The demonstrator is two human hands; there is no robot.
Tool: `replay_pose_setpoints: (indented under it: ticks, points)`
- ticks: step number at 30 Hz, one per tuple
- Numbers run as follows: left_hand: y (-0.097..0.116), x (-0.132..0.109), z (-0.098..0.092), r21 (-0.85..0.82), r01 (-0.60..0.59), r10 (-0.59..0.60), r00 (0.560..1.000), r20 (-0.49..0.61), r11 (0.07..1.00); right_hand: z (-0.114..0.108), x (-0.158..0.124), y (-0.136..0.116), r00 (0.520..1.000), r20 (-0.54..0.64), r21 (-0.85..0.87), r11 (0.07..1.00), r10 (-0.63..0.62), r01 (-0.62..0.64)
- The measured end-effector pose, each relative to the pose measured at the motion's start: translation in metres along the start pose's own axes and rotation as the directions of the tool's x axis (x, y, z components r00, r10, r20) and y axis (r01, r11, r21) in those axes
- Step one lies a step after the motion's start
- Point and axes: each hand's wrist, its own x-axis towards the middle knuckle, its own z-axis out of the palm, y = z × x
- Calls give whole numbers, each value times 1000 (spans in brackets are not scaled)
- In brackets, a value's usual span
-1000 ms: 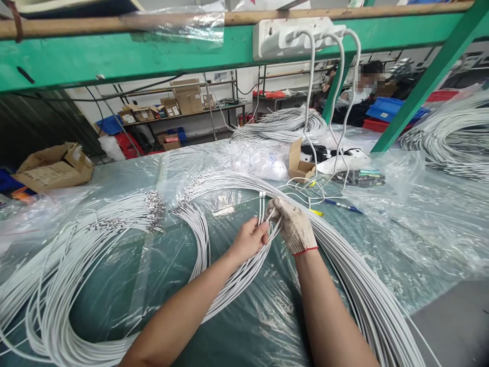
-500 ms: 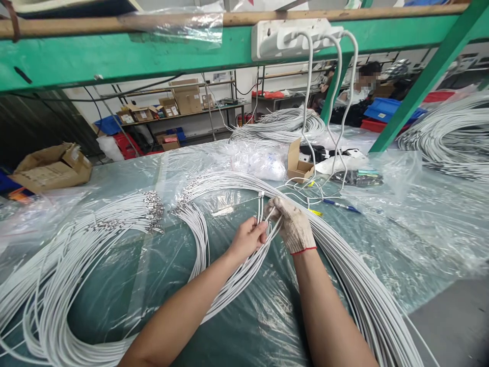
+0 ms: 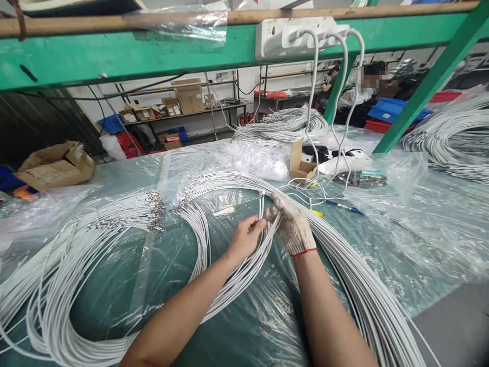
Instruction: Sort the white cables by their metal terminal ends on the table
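Observation:
White cables with metal-tipped ends lie in a curved bundle (image 3: 252,275) between my hands. My gloved right hand (image 3: 294,227) is closed around several of these cables at their bend. My bare left hand (image 3: 244,238) is beside it, thumb and fingers drawn together at the same cables; its fingertips are partly hidden. Just above the fingers, a white connector end (image 3: 262,193) sticks up on thin cables. A thicker cable bundle (image 3: 355,270) arches behind the right hand and runs along the right forearm.
Another looped cable bundle (image 3: 57,300) lies on the left of the plastic-covered table (image 3: 237,331). Beyond the hands are a small open cardboard box (image 3: 302,171), a blue pen (image 3: 344,206) and clear plastic bags (image 3: 260,160). A green beam (image 3: 153,53) carrying a power strip (image 3: 294,38) crosses above.
The fingers of both hands have shifted slightly at the cables. The cable ends that rose between the hands now lie lower, against the gloved right hand.

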Motion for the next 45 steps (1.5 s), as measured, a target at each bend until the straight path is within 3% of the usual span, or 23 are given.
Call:
replay_pose_setpoints:
  ticks: [2,6,10,18,30,36,45]
  points:
    - [3,0,-3,-25,11,-11,1000,6,1000,1,1,-1,1000,11,22,1000,-2,2]
    - [11,-4,-2,-140,136,-117,983,139,981,0,0,-2,999,-24,-11,999,-34,34]
    - [13,-8,2,-99,189,-169,968,184,977,-3,-2,-4,996,-74,-89,995,-41,34]
    - [10,-5,1,-218,185,-158,978,136,958,1,-7,-10,996,-71,-73,996,-54,49]
    - [2,3,1,-148,181,-173,983,65,972,0,-9,-12,997,-68,-23,999,-37,36]
    - [4,1,-1,-208,192,-172,979,112,959,4,-10,-14,998,-45,52,998,35,-33]
    - [5,-2,-1,-227,141,-114,985,132,964,-1,-2,-5,997,-78,-6,1000,-9,9]
